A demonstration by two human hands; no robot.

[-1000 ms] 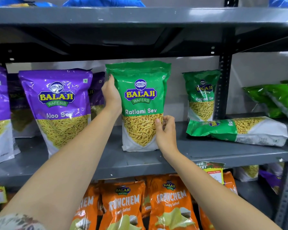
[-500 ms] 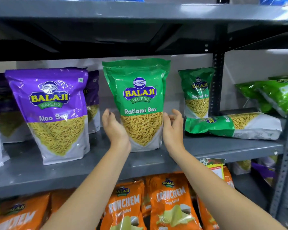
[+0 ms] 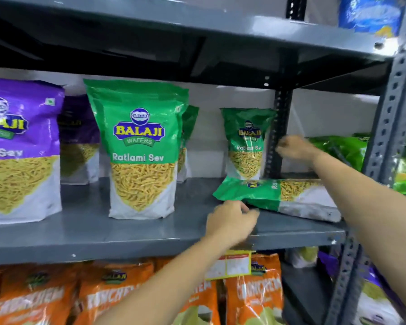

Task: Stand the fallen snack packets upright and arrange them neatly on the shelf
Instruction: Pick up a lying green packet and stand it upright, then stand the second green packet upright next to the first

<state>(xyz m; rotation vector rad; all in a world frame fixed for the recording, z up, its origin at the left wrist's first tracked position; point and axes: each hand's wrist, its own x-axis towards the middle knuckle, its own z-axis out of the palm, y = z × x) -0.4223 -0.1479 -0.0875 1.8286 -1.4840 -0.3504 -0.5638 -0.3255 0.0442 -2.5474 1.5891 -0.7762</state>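
Observation:
A green Ratlami Sev packet [image 3: 274, 195] lies flat on its side at the right end of the grey shelf [image 3: 127, 235]. My left hand [image 3: 230, 219] is at its left end with the fingers touching the lower edge; blur hides whether they grip it. Higher up, my right hand [image 3: 295, 148] hovers above the fallen packet with loosely curled fingers and holds nothing. It is beside an upright smaller green packet [image 3: 246, 141] at the back. A large green packet [image 3: 141, 146] stands upright mid-shelf, free of both hands.
Purple Aloo Sev packets [image 3: 17, 146] stand at the left. A perforated post [image 3: 279, 127] rises just behind my right hand, another post [image 3: 389, 127] at the front right. More green packets [image 3: 345, 151] lie in the neighbouring bay. Orange packets [image 3: 108, 299] fill the shelf below.
Both hands left the large upright green packet and moved right. The left hand now meets the fallen packet's end and the right hand is above it. The view shifted right.

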